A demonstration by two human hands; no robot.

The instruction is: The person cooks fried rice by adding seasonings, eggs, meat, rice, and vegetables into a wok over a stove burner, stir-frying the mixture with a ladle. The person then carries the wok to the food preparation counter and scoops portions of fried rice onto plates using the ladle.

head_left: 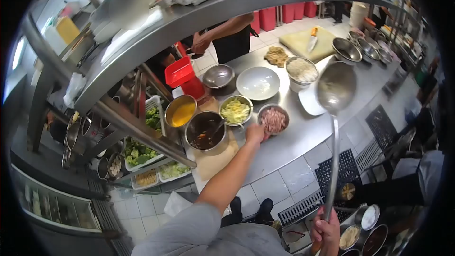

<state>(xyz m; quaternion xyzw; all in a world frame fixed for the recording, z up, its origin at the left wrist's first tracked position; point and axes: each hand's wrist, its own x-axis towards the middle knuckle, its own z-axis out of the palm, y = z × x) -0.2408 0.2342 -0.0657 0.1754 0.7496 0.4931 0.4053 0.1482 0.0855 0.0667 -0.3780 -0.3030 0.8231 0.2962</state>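
My left hand (256, 134) is at the near left rim of a metal bowl of chopped pink meat (273, 119), its fingers closed; what they hold is hidden. A bowl of shredded yellow-green vegetable (236, 110) stands just left of it. My right hand (325, 230), at the lower right, is wrapped round the handle of a long metal ladle (337, 87), whose large bowl is raised over the counter's right part. Further left are a bowl of dark sauce (205, 131) and a bowl of yellow liquid (183, 113).
A white plate (258, 84), a bowl of white food (302, 70) and a cutting board with a knife (308, 43) are on the steel counter (284, 145). Overhead runs a metal shelf (189, 18). A person's forearm (227, 28) shows across the counter.
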